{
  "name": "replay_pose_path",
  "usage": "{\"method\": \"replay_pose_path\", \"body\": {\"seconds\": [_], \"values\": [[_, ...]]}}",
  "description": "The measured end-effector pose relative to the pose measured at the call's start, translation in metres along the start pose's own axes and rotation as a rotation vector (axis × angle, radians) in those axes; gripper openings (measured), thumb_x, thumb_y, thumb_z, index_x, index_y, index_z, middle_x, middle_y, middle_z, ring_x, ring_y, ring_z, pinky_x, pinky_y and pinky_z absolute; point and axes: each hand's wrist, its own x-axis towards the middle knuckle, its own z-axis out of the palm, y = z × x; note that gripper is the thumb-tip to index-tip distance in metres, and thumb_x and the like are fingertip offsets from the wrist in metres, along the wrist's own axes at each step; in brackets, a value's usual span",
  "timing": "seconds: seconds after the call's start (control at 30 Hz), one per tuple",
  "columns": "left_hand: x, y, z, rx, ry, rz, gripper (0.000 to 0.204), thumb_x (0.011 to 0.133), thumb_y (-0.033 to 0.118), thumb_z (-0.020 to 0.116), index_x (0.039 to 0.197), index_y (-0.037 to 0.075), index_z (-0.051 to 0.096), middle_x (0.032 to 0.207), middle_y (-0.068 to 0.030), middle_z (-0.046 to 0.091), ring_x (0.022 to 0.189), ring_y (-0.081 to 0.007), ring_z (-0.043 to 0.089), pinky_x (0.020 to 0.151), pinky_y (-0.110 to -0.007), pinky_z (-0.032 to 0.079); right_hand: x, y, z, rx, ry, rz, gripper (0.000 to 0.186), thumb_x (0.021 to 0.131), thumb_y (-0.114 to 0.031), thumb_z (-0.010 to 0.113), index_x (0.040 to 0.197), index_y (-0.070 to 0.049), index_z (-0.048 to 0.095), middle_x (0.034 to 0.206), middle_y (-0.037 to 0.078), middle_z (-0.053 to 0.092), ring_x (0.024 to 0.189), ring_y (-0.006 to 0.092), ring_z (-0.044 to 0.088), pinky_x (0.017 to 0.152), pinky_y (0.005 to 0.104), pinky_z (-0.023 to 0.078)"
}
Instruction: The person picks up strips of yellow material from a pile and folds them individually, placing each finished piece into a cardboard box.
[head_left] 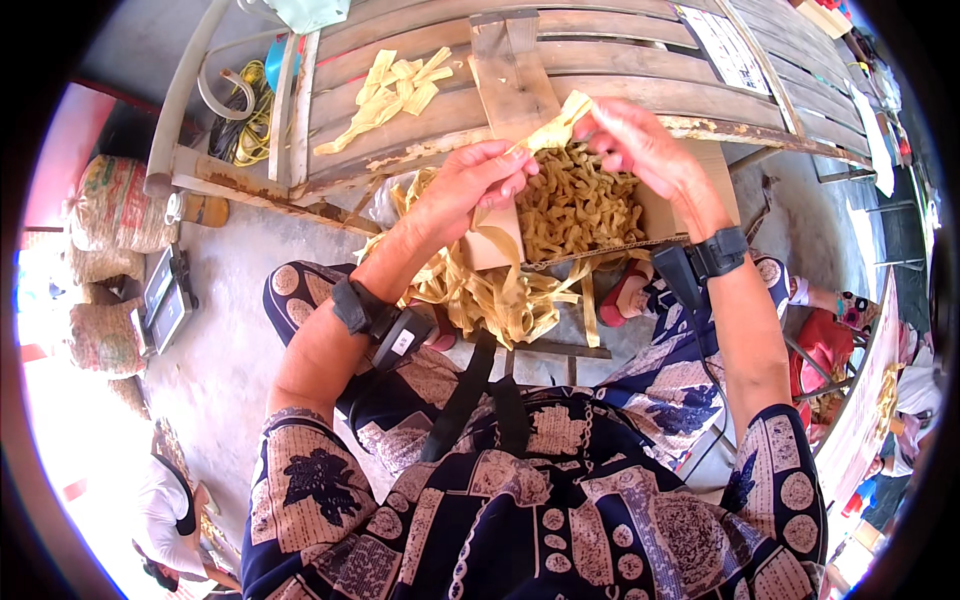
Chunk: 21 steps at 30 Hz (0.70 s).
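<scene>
A pale yellow flat strip (pixel 556 128) stretches between my hands above an open cardboard box. My left hand (pixel 478 182) pinches its lower end between thumb and fingertips. At the upper end my right hand (pixel 632 145) grips the strip near the index finger; its other fingers are loosely curled. Beneath, the box (pixel 492 248) is filled with small knotted yellow-brown pieces (pixel 580 205). Long loose strips (pixel 490 298) hang in a heap in front and to the left of the box. More short strips (pixel 395 92) lie on the slatted wooden table.
The slatted table (pixel 620 95) has a rusty metal edge just beyond my hands. Woven sacks (pixel 120 205) and a flat dark-framed device (pixel 168 298) stand on the floor at left. Cables (pixel 255 120) hang by the table's left end. Other people are at the lower left (pixel 165 510) and right.
</scene>
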Motion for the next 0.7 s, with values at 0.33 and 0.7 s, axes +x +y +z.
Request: {"method": "replay_pose_path", "body": {"seconds": [0.33,0.7], "values": [[-0.001,-0.003,0.004,0.011,-0.012,-0.021,0.020,0.089,0.023,0.051,0.079,0.006,0.051,0.051,0.0074,0.033,0.043,-0.0012,0.024,0.041,-0.018,0.019,-0.009,0.012,0.051,0.300,-0.074,0.005,0.014,0.079,-0.012,0.063,0.088,-0.001,0.060,0.061,-0.005,0.049,0.044,-0.0005,0.036,0.038,0.0140,0.023],[0.000,0.002,-0.008,0.049,0.049,-0.075,0.022,0.090,0.024,0.050,0.078,0.006,0.053,0.051,0.0079,0.032,0.045,-0.0019,0.027,0.042,-0.019,0.020,0.000,0.005,0.021,0.433,-0.033,0.121,0.012,0.081,-0.012,0.060,0.084,-0.001,0.057,0.058,-0.007,0.041,0.043,-0.0013,0.031,0.037,0.0143,0.021]]}}
